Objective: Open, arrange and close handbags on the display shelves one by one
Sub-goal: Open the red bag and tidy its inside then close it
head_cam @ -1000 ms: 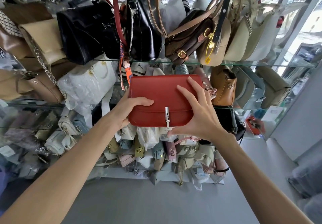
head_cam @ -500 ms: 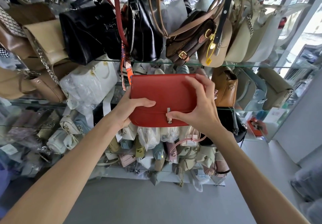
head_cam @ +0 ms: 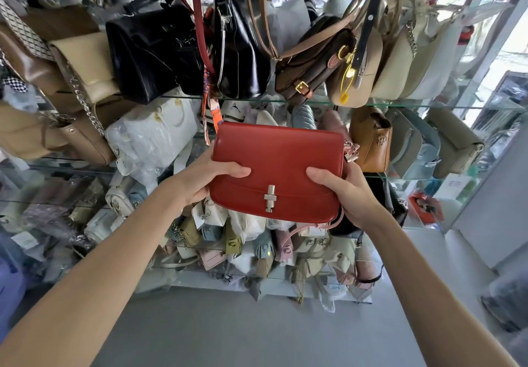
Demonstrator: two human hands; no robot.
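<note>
My right hand [head_cam: 347, 195] has come off the silver clasp [head_cam: 270, 197] and slid to the red handbag's [head_cam: 278, 171] right edge; the flap now lies closed, clasp exposed. Going left to right around it: tan and beige chain-strap bags [head_cam: 83, 81] crowd the far left of the glass shelves [head_cam: 428, 104], then two black bags [head_cam: 154, 49] on the upper shelf, with a plastic-wrapped white bag [head_cam: 151, 135] beneath them just left of my bag. A dark red strap [head_cam: 200, 38] hangs down above it. To the right stand a small tan bag [head_cam: 371, 141] and grey ones behind it. My left hand [head_cam: 205, 179] grips the bag's left edge, thumb across the front; my right grips the opposite edge likewise. The bag is held upright between them, in front of the middle shelf.
</note>
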